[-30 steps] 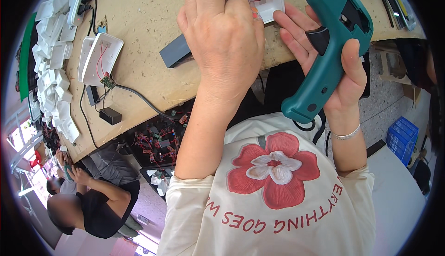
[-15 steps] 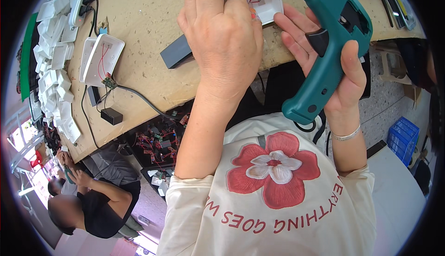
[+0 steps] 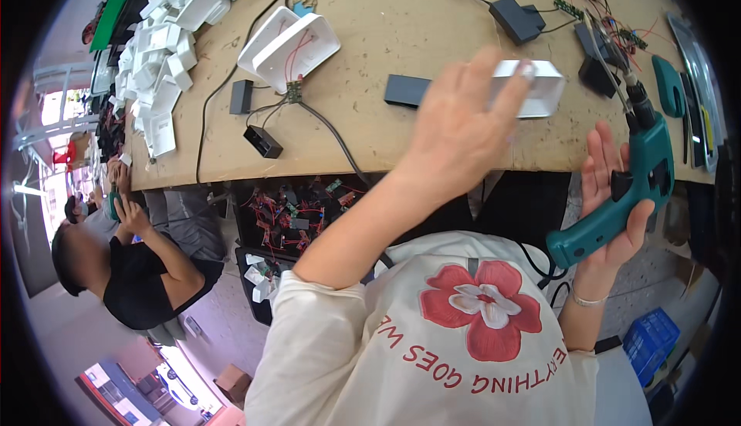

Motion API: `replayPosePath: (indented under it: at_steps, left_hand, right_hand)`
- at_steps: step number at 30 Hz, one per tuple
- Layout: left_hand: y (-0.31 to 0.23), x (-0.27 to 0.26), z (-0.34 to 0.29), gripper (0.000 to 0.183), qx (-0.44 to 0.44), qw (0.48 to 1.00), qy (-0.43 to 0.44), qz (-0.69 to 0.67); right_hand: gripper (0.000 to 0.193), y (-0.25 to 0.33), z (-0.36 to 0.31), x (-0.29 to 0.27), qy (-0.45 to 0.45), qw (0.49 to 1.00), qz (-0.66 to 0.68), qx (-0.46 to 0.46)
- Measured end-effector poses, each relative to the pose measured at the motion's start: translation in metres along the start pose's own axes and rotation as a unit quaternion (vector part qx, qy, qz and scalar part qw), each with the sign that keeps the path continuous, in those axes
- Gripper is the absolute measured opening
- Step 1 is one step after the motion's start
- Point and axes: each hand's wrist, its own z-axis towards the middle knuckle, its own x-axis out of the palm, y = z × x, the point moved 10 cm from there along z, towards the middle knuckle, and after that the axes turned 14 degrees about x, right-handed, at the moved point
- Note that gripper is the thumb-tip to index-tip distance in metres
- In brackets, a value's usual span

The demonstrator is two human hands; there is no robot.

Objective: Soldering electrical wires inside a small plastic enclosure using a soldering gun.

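My left hand [image 3: 463, 129], blurred by motion, hovers at a small white plastic case [image 3: 546, 92] near the table's front edge. Its fingers are stretched out and apart, overlapping the case's left side; whether they touch it I cannot tell. The case itself looks sharp. My right hand [image 3: 617, 233] holds a green pistol-shaped soldering gun [image 3: 594, 234] across the palm, thumb along one side and fingers extended beyond the trigger. The gun's dark nozzle and thin metal tube point away from me, right of the case. A dark grey block [image 3: 407, 90] lies left of my left hand.
Two white cases [image 3: 312, 44], one wired to a circuit board [image 3: 294, 92], sit left of centre. White cases pile up [image 3: 166, 55] at the far left. Black boxes [image 3: 517, 21] with wired boards lie at the back right. A bin of boards [image 3: 293, 221] is below the table edge; a person [image 3: 154, 272] works at left.
The view has shifted. The white case has come nearer the table's front edge, and my left fingers no longer grip its rim. The soldering gun has moved right, away from the case.
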Motion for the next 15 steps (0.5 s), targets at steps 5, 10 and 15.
replayPosePath:
  at_steps: [5, 10, 15]
  left_hand:
    - [0.042, -0.051, -0.034, 0.056, -0.037, 0.988, 0.033, 0.149]
    - [0.077, -0.083, -0.053, 0.058, -0.103, 0.955, 0.068, 0.268]
    - [0.114, -0.099, -0.065, 0.060, -0.137, 0.937, 0.043, 0.318]
  right_hand:
    - [0.071, 0.002, -0.004, -0.005, -0.003, 1.000, -0.008, -0.003]
    - [0.072, 0.001, -0.001, -0.003, -0.008, 1.000, -0.013, -0.002]
    - [0.072, -0.002, -0.003, 0.002, -0.004, 1.000, -0.012, 0.005]
